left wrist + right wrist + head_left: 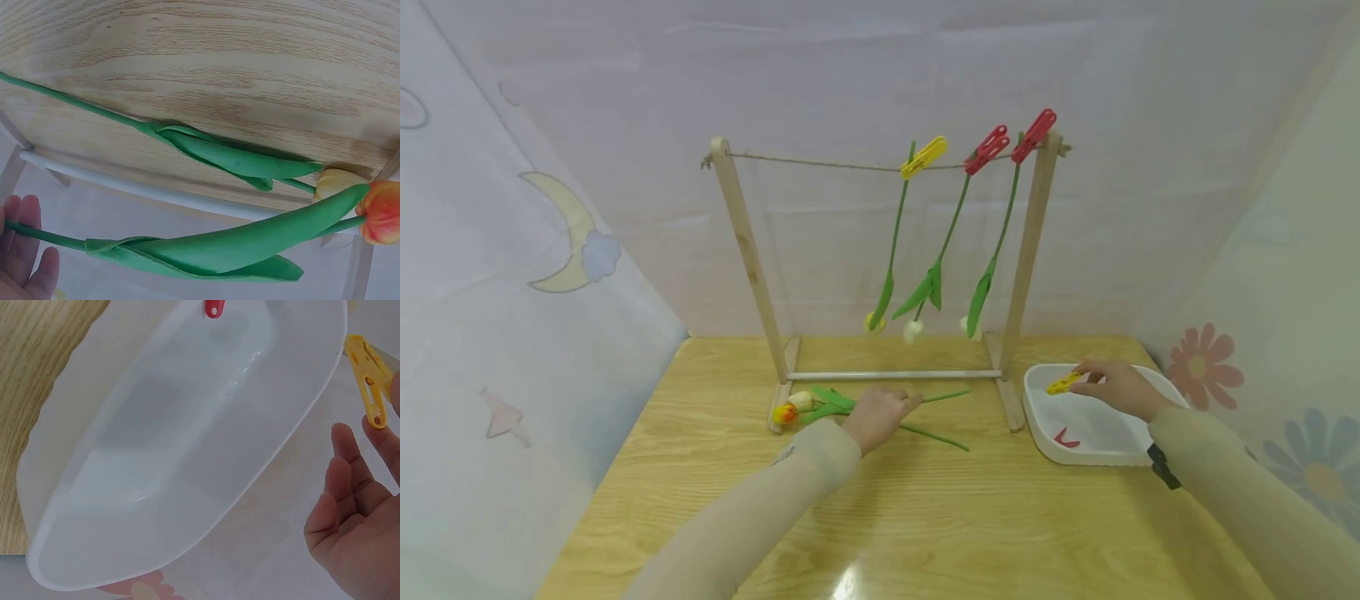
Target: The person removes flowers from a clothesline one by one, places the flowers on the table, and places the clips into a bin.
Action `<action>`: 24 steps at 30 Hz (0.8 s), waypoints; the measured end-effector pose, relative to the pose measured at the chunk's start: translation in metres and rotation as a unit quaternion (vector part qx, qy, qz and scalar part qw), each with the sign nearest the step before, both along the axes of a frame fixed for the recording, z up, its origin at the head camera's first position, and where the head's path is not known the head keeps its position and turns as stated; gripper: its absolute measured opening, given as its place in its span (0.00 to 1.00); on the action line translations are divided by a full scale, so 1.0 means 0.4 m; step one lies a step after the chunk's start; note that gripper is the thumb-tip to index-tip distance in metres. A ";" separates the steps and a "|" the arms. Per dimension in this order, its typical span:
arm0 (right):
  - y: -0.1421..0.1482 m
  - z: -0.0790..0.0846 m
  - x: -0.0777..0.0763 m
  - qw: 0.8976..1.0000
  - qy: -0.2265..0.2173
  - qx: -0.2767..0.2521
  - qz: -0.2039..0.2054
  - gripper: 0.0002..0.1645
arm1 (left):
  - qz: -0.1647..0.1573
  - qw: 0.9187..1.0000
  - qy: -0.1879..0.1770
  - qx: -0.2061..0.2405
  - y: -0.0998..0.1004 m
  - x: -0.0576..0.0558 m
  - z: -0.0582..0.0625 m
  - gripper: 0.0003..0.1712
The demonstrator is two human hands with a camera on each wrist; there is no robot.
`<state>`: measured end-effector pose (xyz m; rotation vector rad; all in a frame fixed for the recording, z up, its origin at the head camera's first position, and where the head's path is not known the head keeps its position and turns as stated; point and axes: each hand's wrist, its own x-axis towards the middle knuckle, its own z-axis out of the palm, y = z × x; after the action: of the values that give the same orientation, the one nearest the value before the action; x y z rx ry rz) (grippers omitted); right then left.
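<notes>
My left hand [878, 418] holds the green stem of an orange-and-yellow tulip [382, 214], low over the table. Beside that flower, a cream tulip [244, 160] lies on the wood. Over at the white tray, my right hand [1116, 389] pinches a yellow clothespin [1063, 383] between thumb and forefinger, while the other fingers are loosely bent. A red clothespin [1066, 440] lies inside the tray [1105, 459]. Upside down from a string hang a yellow tulip [876, 322] under a yellow clothespin [922, 158] and two white tulips [913, 332] under red clothespins [987, 150].
A wooden frame [749, 258] stands at the back of the table [880, 517], with the string [820, 163] tied between its posts and a white bar [895, 375] low across. Printed cloth walls [625, 83] enclose the back and sides.
</notes>
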<state>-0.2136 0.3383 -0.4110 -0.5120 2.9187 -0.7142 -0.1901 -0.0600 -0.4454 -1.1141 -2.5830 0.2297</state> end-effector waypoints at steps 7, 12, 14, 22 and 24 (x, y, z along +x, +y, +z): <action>-0.002 -0.007 -0.011 1.000 -0.026 -0.003 -0.006 0.24 | 0.013 1.000 0.000 -0.014 0.002 -0.002 -0.009 0.24; -0.005 -0.013 -0.010 0.999 -0.041 0.009 -0.009 0.25 | 0.017 1.000 0.003 -0.020 0.007 0.000 -0.014 0.25; -0.007 -0.016 -0.011 0.999 -0.044 0.008 -0.009 0.26 | 0.017 1.000 0.002 -0.022 0.008 0.000 -0.016 0.25; -0.013 -0.023 -0.018 0.998 -0.053 0.016 -0.008 0.27 | 0.029 0.998 -0.009 -0.048 0.010 0.001 -0.020 0.26; -0.014 -0.026 -0.021 0.998 -0.056 0.017 -0.007 0.28 | 0.031 0.998 -0.011 -0.056 0.008 0.003 -0.019 0.26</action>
<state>-0.2218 0.3325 -0.4212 -0.4339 2.8285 -0.6697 -0.1891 -0.0569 -0.4532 -1.0796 -2.6557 0.3818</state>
